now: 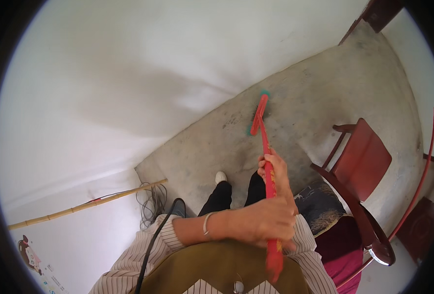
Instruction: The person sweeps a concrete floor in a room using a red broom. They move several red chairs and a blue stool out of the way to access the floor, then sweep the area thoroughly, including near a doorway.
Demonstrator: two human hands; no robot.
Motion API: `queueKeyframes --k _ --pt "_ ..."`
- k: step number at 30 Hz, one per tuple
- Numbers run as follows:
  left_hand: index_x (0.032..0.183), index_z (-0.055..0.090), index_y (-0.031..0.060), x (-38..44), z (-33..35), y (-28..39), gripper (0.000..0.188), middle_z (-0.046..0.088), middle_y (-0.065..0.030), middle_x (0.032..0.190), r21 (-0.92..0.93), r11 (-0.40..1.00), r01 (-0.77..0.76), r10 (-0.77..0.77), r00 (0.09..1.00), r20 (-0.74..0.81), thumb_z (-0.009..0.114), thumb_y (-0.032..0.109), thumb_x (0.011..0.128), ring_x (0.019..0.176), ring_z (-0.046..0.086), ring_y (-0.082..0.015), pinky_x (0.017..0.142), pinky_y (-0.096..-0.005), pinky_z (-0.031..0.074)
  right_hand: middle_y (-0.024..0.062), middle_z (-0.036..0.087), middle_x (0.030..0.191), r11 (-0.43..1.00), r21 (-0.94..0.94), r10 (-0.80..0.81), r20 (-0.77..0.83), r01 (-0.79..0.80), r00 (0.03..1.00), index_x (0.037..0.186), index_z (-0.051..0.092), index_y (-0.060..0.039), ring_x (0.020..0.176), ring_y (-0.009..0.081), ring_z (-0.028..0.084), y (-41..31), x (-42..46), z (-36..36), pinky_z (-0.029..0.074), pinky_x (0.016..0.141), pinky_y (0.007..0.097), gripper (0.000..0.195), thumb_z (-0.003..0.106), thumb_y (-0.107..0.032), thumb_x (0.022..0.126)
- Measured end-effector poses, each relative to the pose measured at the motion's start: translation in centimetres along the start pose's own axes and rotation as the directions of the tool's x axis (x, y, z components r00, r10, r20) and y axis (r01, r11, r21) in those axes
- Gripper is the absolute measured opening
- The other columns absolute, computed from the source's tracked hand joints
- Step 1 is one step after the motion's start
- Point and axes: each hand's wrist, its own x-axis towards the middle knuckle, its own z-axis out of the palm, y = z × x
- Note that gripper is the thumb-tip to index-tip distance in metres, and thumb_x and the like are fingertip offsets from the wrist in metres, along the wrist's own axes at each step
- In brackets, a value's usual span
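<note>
A push broom with a red head (259,114) and teal bristles rests on the concrete floor, near the foot of the white wall. Its red patterned handle (271,183) runs back towards my body. My left hand (262,222), with a pale bangle at the wrist, is closed around the upper part of the handle. Farther down, my right hand (275,167) grips the same handle. A small dark patch, possibly dirt, lies beside the bristles.
At right stands a red wooden chair (365,160), beside dark and maroon cloth (343,246). A bamboo pole (84,205) leans at left near coiled cable (152,200). The wall (128,73) borders the concrete floor (330,92). A curved red rod (419,187) is at far right.
</note>
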Motion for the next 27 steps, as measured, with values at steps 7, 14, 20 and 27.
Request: queueKeyframes --k 7,14,20,27 --pt "0.073 0.046 0.0074 2.0 2.0 4.5 0.03 0.049 -0.0067 0.072 -0.145 0.961 0.234 -0.191 0.946 0.264 0.069 0.022 0.085 0.07 0.052 -0.0267 0.062 -0.0376 0.038 0.0051 0.057 0.075 0.976 -0.105 0.201 0.085 -0.192 0.976 0.108 0.054 -0.0041 0.055 0.0133 0.055 3.1 -4.9 1.1 0.047 0.046 0.0279 0.024 0.06 -0.008 0.084" --pt "0.067 0.046 0.0057 -4.6 4.9 -2.8 0.031 0.051 -0.0079 0.066 -0.221 0.814 0.537 -0.506 0.842 0.187 0.07 0.016 0.085 0.061 0.051 -0.0273 0.06 -0.0363 0.038 0.0065 0.059 0.072 0.868 -0.203 0.464 0.002 -0.454 0.886 0.087 0.06 -0.0027 0.056 0.0139 0.055 17.6 0.8 -9.9 0.044 0.049 0.026 0.008 0.062 -0.009 0.083" --pt "0.068 0.04 0.0064 -2.4 7.2 -4.6 0.038 0.047 -0.0064 0.069 -0.299 0.909 0.289 -0.286 0.957 0.054 0.075 0.015 0.082 0.066 0.049 -0.0264 0.059 -0.0384 0.035 0.0079 0.063 0.076 0.938 -0.346 0.064 0.165 -0.003 0.984 0.097 0.061 -0.0031 0.054 0.0118 0.057 12.2 1.3 -13.7 0.048 0.048 0.0238 0.021 0.066 -0.02 0.085" --pt "0.072 0.042 0.0081 3.8 5.1 -3.0 0.032 0.047 -0.0061 0.071 -0.121 0.992 -0.031 0.034 0.999 0.018 0.072 0.018 0.079 0.069 0.051 -0.0277 0.061 -0.0383 0.038 0.0074 0.063 0.078 0.961 -0.273 -0.071 -0.104 0.04 0.992 0.114 0.057 -0.0014 0.057 0.012 0.058 -5.3 -0.8 -5.9 0.048 0.047 0.0241 0.036 0.066 -0.011 0.081"
